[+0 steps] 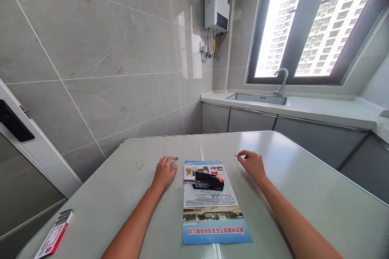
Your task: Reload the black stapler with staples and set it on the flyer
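A black stapler (209,181) with an orange-red patch lies across a printed leaflet (217,237). Its metal part reaches left to the leaflet's edge. To the left of the leaflet, my left hand (165,173) rests on the table, thumb apart from the fingers. A short metal staple strip (175,158) lies against its fingertips. On the other side, my right hand (253,164) pinches a tiny thin metal piece (236,155), staple-like but too small to be sure, between thumb and forefinger. The stapler is untouched by either hand.
Several loose staples (139,165) are scattered on the pale table (100,206). A red and white box (54,236) lies at the left edge. Beyond the table are a counter (322,107) with a sink (258,98) and a door (39,141) at left.
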### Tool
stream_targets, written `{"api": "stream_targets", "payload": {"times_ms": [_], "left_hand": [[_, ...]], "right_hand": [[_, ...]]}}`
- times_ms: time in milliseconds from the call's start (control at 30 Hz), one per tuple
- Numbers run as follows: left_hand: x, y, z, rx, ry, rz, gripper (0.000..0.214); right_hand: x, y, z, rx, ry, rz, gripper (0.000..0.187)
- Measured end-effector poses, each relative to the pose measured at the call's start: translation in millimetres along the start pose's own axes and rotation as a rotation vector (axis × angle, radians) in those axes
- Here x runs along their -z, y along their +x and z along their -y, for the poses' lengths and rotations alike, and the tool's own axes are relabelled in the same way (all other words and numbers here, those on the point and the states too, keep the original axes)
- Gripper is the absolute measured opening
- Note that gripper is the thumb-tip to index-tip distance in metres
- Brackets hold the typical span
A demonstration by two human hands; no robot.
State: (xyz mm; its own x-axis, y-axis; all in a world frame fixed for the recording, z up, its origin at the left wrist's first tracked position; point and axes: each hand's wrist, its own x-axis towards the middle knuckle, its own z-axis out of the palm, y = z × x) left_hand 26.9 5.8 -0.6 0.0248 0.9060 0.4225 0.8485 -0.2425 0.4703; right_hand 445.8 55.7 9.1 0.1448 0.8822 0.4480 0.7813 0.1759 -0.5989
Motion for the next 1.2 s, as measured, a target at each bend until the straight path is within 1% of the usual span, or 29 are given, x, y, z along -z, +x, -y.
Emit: {"api": "stream_targets", "payload": {"times_ms": [100,167,267,467,633,800,967,1200], "left_hand": [[-7.8,-0.4,11.3,0.013,0.031,0.107,0.044],[-12.5,-1.8,14.8,0.021,-0.03,0.159,0.045],[-14.8,-3.1,14.5,0.029,-0.083,0.184,0.043],[-5.1,-2.3,1.4,-0.02,0.173,0.194,0.036],[-0.4,-1.9,-5.9,-0.021,0.245,0.189,0.031],[0.1,-2.4,-8.1,-0.019,0.25,0.185,0.027],[1.3,-2.9,-9.7,-0.029,0.233,0.194,0.026],[2.5,-2.0,-10.1,-0.066,0.139,0.191,0.024]], "right_hand": [[-2.6,4.2,-24.5,-0.073,-0.026,0.018,0.017],[-4.3,4.4,-32.4,-0.097,-0.035,0.029,0.017],[-7.3,5.2,-38.6,-0.11,-0.047,0.046,0.017],[-15.7,7.8,-45.5,-0.093,-0.087,0.045,0.02],[-21.3,7.6,-48.6,-0.062,-0.098,0.028,0.026],[-21.7,7.4,-49.4,-0.065,-0.12,0.018,0.029],[-22.0,5.3,-40.6,-0.032,-0.105,-0.001,0.039],[-26.2,0.9,-25.9,0.036,-0.04,0.019,0.035]]}}
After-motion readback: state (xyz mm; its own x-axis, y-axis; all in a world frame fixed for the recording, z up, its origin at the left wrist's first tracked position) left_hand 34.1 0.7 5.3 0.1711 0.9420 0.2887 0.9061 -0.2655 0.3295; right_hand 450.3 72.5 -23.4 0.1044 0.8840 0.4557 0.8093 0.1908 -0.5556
